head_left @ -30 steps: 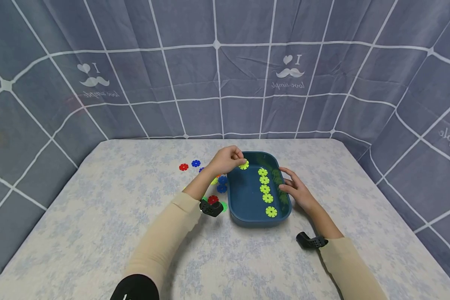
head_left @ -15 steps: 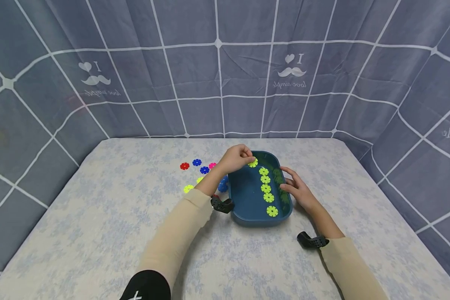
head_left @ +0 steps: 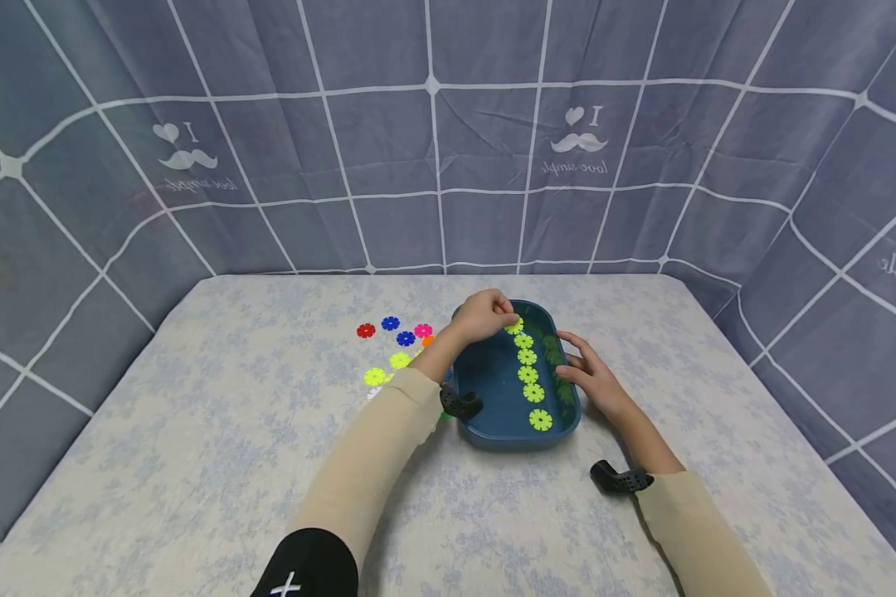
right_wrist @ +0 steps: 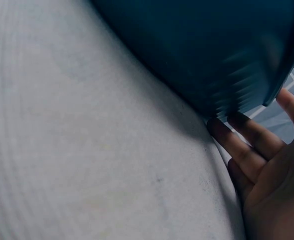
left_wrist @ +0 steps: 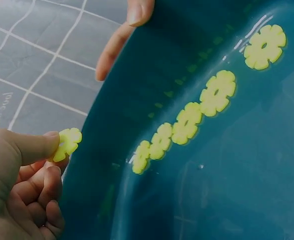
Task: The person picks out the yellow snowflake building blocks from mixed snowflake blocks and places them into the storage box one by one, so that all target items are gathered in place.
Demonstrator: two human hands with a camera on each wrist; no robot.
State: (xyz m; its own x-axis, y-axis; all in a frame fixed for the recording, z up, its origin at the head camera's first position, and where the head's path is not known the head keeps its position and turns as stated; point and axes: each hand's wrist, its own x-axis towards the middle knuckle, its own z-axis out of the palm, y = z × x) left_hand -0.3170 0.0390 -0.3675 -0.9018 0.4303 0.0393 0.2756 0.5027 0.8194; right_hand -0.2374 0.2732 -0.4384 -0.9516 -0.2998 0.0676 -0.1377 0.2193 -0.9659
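Observation:
My left hand (head_left: 484,317) pinches a yellow-green plastic snowflake disc (left_wrist: 69,144) between thumb and forefinger, over the far end of a dark blue plastic tub (head_left: 485,373). Inside the tub, several like discs (head_left: 528,375) lie in a line along the right side; the nearest one (head_left: 541,419) sits a little apart from the others. At the tub's right wall is my right hand (head_left: 593,377), thumb over the rim and fingers against the outside. In the right wrist view its fingers (right_wrist: 246,150) touch the outer wall low down.
Left of the tub, loose discs lie on the pale patterned tablecloth (head_left: 194,431): red (head_left: 366,330), blue (head_left: 406,338), pink (head_left: 422,330) and yellow (head_left: 375,376) among them. My left forearm hides some. A grey-blue checked curtain (head_left: 388,149) hangs behind the table.
My left hand has moved right across the tub's far end with the disc in its fingers, toward the head of the line. My right hand has stayed on the tub's wall.

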